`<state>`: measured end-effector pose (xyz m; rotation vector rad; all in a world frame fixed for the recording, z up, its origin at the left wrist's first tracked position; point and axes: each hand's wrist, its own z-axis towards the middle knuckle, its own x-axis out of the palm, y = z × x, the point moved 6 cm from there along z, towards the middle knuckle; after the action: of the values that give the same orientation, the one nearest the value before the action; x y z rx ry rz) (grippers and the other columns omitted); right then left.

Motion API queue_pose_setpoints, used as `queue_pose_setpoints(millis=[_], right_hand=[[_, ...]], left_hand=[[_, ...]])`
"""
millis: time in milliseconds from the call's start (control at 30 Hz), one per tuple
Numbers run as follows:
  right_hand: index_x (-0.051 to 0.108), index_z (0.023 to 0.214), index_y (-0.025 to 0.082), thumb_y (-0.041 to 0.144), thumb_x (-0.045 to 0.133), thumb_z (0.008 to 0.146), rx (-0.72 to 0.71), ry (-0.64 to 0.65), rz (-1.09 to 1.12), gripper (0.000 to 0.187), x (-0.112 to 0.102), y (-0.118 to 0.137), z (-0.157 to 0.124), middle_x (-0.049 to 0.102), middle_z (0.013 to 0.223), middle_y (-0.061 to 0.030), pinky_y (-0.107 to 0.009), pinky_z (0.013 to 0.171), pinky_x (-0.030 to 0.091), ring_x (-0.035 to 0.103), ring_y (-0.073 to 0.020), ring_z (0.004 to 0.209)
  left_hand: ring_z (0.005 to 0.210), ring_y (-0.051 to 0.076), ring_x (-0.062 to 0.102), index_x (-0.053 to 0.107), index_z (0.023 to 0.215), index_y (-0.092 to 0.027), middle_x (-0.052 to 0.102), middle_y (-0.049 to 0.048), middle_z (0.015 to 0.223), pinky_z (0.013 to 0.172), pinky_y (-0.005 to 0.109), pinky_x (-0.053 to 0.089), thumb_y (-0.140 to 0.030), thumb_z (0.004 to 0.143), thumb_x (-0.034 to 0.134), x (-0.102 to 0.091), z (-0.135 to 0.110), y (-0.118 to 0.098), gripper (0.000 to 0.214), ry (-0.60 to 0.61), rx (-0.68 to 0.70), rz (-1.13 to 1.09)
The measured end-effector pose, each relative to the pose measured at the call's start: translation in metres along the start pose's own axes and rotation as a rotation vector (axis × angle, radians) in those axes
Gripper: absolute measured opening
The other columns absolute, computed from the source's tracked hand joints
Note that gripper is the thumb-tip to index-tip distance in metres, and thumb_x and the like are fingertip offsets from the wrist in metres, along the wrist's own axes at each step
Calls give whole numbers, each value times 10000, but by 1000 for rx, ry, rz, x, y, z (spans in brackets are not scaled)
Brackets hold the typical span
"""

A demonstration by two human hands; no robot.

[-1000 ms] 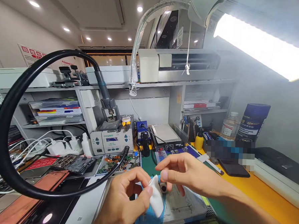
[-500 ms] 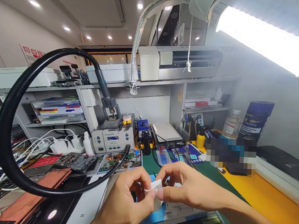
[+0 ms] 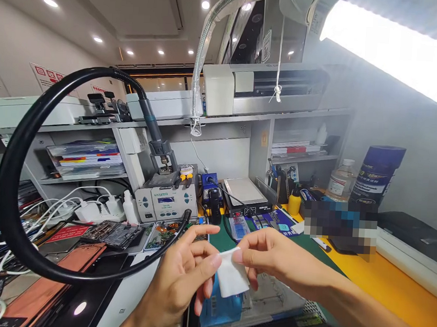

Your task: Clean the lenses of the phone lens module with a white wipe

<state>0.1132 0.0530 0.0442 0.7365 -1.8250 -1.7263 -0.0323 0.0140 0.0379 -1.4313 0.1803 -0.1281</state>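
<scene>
Cluttered repair bench, yellow tabletop [image 3: 376, 284] with green mat [image 3: 216, 234], shelves behind, bright lamp [image 3: 389, 50] upper right. White cloth [image 3: 232, 281], small, hangs between both hands at bottom centre, in front of the blue packet [image 3: 221, 312] and a flat pale-topped case [image 3: 277, 298]. Left hand [image 3: 183, 269]: thumb presses the cloth's upper left corner, a finger closed against it; index lifted clear, spread away from the rest. Right hand [image 3: 272, 254]: thumb on the upper right edge, curled index behind, pinched together on the cloth; fingers below partly hidden. Cloth's lower edge free, a bit tilted. Left side: hot-air station [image 3: 165, 204], black hose [image 3: 7, 181] looping wide, tray [image 3: 161, 236] of circuit boards, white phone [image 3: 123, 300] near left hand. Beyond the hands: heating plate [image 3: 243, 191], yellow bottle [image 3: 294, 204] right of it. Far right: blue-capped spray can [image 3: 377, 179] beside clear bottle [image 3: 342, 182].
</scene>
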Motion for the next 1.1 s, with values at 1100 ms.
queue_pose_setpoints(millis=[1100], right_hand=[[783, 982, 160, 354, 765, 781, -87, -89, -59, 280, 2, 2, -3, 664, 694, -13, -247, 572, 378, 532, -138, 626]], left_hand=[[647, 143, 541, 623, 1039, -183, 506, -20, 695, 552, 223, 400, -361, 851, 611, 0, 1, 8, 259, -166, 37, 300]])
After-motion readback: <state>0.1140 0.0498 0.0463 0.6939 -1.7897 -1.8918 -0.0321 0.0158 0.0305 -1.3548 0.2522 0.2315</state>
